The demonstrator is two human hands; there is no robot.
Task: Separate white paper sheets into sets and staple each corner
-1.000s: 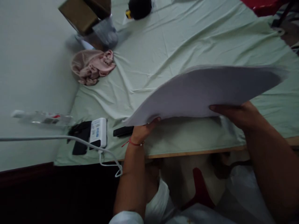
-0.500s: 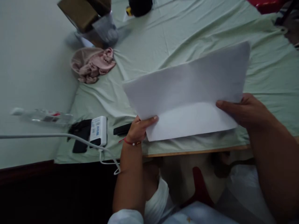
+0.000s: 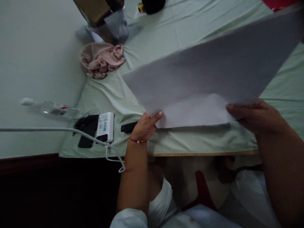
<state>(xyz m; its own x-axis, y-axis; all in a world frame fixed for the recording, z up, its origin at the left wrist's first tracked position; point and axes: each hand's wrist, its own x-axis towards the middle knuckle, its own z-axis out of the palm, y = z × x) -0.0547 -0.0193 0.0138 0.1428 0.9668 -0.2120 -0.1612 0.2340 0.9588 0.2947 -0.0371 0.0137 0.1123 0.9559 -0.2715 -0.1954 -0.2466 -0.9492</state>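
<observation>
A large white sheet of paper (image 3: pixel 201 72) is held up over the table, its far edge raised toward the camera and blurred. My left hand (image 3: pixel 146 126), with a red thread bracelet at the wrist, pinches the sheet's near left corner. My right hand (image 3: pixel 255 115) grips the near right edge, thumb on top. Both hands sit just above the table's front edge, over the pale green cloth (image 3: pixel 166 41).
A pink crumpled cloth (image 3: pixel 102 60) lies at the left. A white power bank (image 3: pixel 105 127) with a white cable (image 3: pixel 47 129), a black phone (image 3: pixel 87 134) and a small black object (image 3: pixel 128 127) lie near the front edge. A brown box (image 3: pixel 95 11) and a plastic bag (image 3: pixel 117 25) stand behind.
The sheet has swung up: its far edge has risen toward the camera and to the right. Both hands kept their grip, and the view shifted slightly.
</observation>
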